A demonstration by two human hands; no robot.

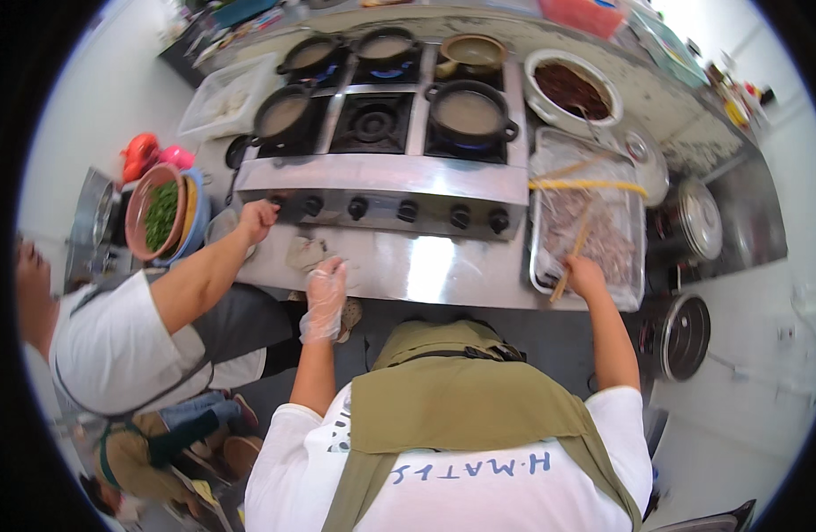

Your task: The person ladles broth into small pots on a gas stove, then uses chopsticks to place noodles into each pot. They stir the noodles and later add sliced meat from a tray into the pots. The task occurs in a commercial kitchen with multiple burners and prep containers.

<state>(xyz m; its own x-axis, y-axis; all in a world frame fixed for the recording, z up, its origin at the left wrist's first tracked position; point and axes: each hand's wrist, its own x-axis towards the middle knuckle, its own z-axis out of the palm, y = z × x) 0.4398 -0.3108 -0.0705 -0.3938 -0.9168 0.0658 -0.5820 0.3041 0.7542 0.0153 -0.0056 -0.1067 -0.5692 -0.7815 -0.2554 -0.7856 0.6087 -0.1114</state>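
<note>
My right hand (586, 276) grips a pair of long wooden chopsticks (583, 229) over a metal tray (534, 256) at the right end of the counter. Thin pale strips of food, perhaps shredded meat (614, 239), fill the near half of that tray on clear plastic. A clear plastic glove covers my left hand (325, 289), which is at the counter's front edge. Just beyond its fingertips lies a crumpled greyish cloth (306, 253). Blur hides whether those fingers hold anything.
Ahead is a gas stove (381, 174) with several pots; blue flames show under some. A co-worker's hand (258, 219) touches its leftmost knob. A white pot of dark red sauce (571, 90) stands at back right. Bowls with chopped greens (160, 216) are at left.
</note>
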